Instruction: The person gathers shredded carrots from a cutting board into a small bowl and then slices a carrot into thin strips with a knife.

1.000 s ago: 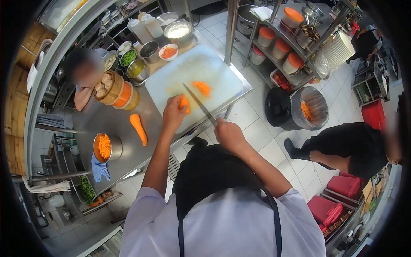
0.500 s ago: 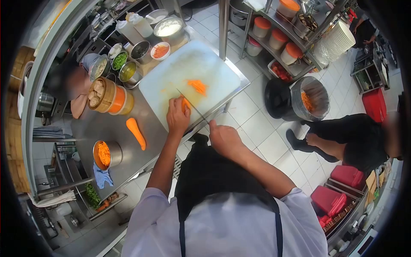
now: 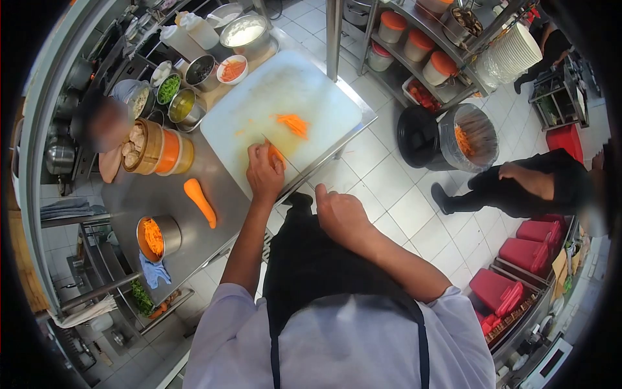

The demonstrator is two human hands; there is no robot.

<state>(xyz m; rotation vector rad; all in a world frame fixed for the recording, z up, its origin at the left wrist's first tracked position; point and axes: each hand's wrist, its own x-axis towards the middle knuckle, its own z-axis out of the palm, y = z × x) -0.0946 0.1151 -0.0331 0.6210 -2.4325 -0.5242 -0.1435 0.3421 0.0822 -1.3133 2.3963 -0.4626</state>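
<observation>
My left hand [image 3: 264,172] has its fingers curled on a piece of carrot [image 3: 276,155] near the front edge of the white cutting board [image 3: 236,107]. My right hand [image 3: 341,215] is closed around a knife's handle, off the board's near edge. The thin knife blade [image 3: 291,165] slants from there to the carrot beside my left fingertips. Just beyond lies a small pile of carrot strips [image 3: 293,125] on the board. On the steel table, left of my left forearm, rests a whole peeled carrot [image 3: 200,202].
A metal pot [image 3: 173,233] of carrot strips and a blue cloth [image 3: 154,270] are on the left. Stacked bamboo steamers [image 3: 176,153] and several ingredient bowls line the far side. A lined bin [image 3: 483,155] stands right; a person [image 3: 525,185] is beside it. Another person [image 3: 113,155] is across the table.
My right hand has drawn back toward my body and slightly right, with the knife. My left hand stays on the carrot piece. The person on the right has shifted their arm and legs.
</observation>
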